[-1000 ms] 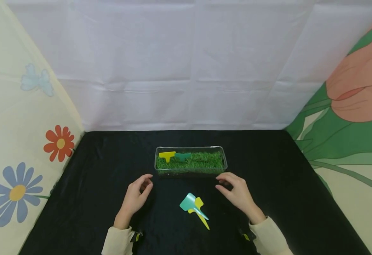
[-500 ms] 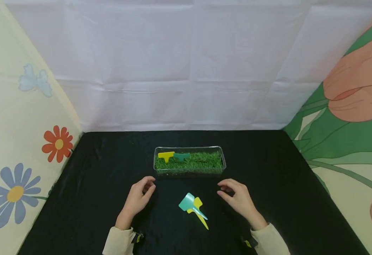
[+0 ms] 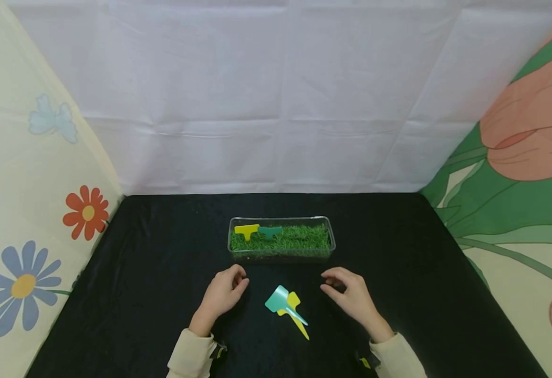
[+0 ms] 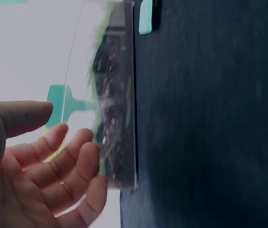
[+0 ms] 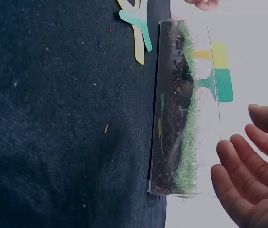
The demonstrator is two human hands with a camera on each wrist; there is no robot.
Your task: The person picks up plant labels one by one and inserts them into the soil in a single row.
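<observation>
My left hand point(image 3: 222, 294) hovers over the dark cloth, fingers loosely curled and holding nothing. To the right, my right hand point(image 3: 350, 294) has the same relaxed curl and grips nothing. On the cloth between them lie T-shaped plastic plant labels, a teal one point(image 3: 277, 299) across several yellow ones or one yellow one point(image 3: 294, 300); the overlap hides which. Behind the hands stands a clear rectangular planter point(image 3: 282, 256) with soil point(image 5: 169, 95) and short green grass point(image 3: 306, 237). A yellow label point(image 3: 246, 230) and a green label point(image 3: 272, 231) stand upright at its left.
Black cloth point(image 3: 379, 226) covers the table. A white sheet point(image 3: 276, 105) hangs behind it, with flower-patterned panels at the left point(image 3: 11, 173) and right point(image 3: 517, 210). Small specks of debris point(image 5: 106, 128) dot the cloth in the right wrist view.
My left hand has moved right, closer to the loose labels. The right hand has barely shifted. The labels and planter stay where they were.
</observation>
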